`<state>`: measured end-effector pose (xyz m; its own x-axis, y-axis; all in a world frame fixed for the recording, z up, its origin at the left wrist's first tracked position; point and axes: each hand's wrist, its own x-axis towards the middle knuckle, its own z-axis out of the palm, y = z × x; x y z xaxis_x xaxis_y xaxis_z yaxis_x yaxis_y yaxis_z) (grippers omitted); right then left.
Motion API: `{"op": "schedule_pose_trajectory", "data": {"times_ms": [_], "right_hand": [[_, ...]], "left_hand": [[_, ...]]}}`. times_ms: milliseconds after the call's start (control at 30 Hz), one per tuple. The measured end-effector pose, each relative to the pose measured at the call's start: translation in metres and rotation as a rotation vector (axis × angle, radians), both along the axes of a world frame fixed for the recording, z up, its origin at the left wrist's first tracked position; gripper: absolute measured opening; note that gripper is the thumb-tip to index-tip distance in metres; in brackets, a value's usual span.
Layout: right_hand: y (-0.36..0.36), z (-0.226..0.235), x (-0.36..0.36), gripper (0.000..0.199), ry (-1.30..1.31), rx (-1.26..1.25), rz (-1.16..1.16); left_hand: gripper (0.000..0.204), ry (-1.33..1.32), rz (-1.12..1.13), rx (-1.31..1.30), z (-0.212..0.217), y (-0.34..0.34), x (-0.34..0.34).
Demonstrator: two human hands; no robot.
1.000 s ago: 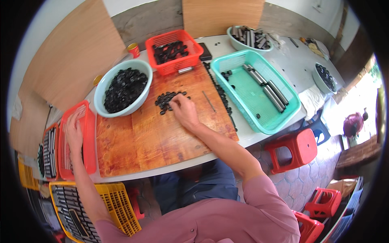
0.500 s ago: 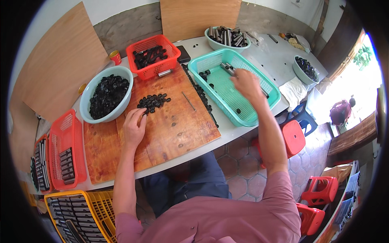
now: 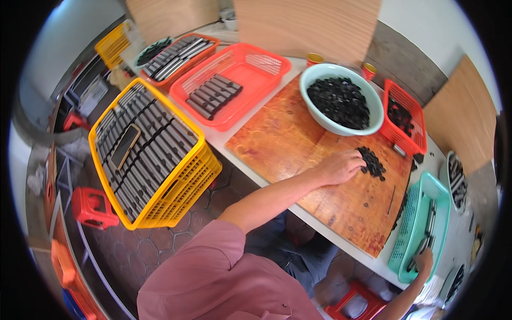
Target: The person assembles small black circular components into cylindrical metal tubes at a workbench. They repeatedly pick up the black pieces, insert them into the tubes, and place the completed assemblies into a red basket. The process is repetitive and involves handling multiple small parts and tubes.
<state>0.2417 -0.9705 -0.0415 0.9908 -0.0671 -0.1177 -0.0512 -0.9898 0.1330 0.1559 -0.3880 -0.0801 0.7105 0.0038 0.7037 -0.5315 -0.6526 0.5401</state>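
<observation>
My left hand point(image 3: 341, 167) rests on the wooden board point(image 3: 282, 133), its fingers curled together at the edge of a pile of small black round caps point(image 3: 373, 163). What those fingertips hold, if anything, is hidden. Over at the right, my right hand point(image 3: 424, 260) reaches into the green plastic basket point(image 3: 401, 246) with its fingers closed around a metal tube point(image 3: 425, 244). Another silver tube point(image 3: 431, 212) lies farther along in the same basket. A thin metal rod point(image 3: 391, 200) is on the board between the pile and the basket.
A pale blue bowl point(image 3: 308, 110) of black caps and a red basket point(image 3: 421, 124) stand behind the pile. Left of the board sits a red tray point(image 3: 250, 66) with tubes in a row. A yellow crate point(image 3: 184, 194) full of tubes, with a phone point(image 3: 126, 146) on top, is beside me.
The view has swung left, bringing the yellow crate and red tray further in. My right hand has shifted to the near end of the green basket; my left stays at the caps.
</observation>
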Motion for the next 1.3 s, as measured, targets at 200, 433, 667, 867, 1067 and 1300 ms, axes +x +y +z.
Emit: {"op": "schedule_pose_trajectory", "data": {"times_ms": [200, 433, 667, 867, 1067, 1300], "right_hand": [[-0.020, -0.015, 0.029, 0.033, 0.030, -0.028, -0.010], [0.056, 0.091, 0.006, 0.037, -0.366, 0.032, 0.047], [0.289, 0.059, -0.068, 0.039, -0.219, 1.444, 0.157], [0.397, 0.000, -0.071, 0.038, 0.391, 1.711, 0.140], [0.414, -0.004, -0.072, 0.037, 0.461, 1.793, 0.166], [0.412, -0.008, -0.073, 0.038, 0.491, 1.804, 0.126]], "left_hand": [[0.009, 0.036, 0.055, -0.066, -0.010, 0.003, 0.007], [0.011, 0.091, -0.004, -0.195, 0.001, 0.003, 0.002], [0.039, 0.442, -0.491, -0.787, 0.008, 0.005, 0.006], [0.047, 0.652, -0.688, -0.978, 0.023, 0.009, -0.007], [0.040, 0.815, -0.692, -1.015, 0.003, 0.018, 0.006], [0.041, 0.893, -0.701, -1.003, 0.001, 0.016, 0.007]]}}
